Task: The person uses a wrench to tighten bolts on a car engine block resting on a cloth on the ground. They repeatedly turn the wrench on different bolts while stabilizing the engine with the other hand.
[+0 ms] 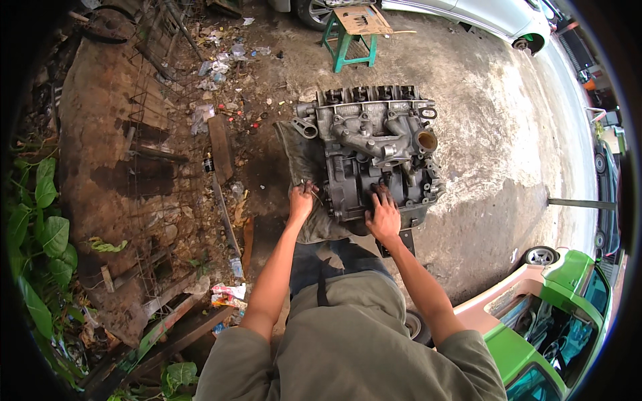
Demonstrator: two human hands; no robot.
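Note:
A grey metal engine point(364, 140), with an intake manifold and a row of valve parts along its far side, sits before me on a stained cloth point(304, 227). Beside the engine's left edge, over the cloth, my left hand point(301, 200) has its dirty fingers curled round something small and thin that I cannot make out. My right hand point(383, 215) reaches onto the lower middle of the block, bent fingers apart and touching it among dark fittings; whatever lies under the fingertips is hidden.
A green stool point(351, 50) with a board on top stands beyond the engine, near a silver car point(481, 17). At lower right is a green-and-pink vehicle point(495, 351). Scattered litter, rusty mesh, planks point(221, 147) and leafy plants point(50, 227) lie to the left.

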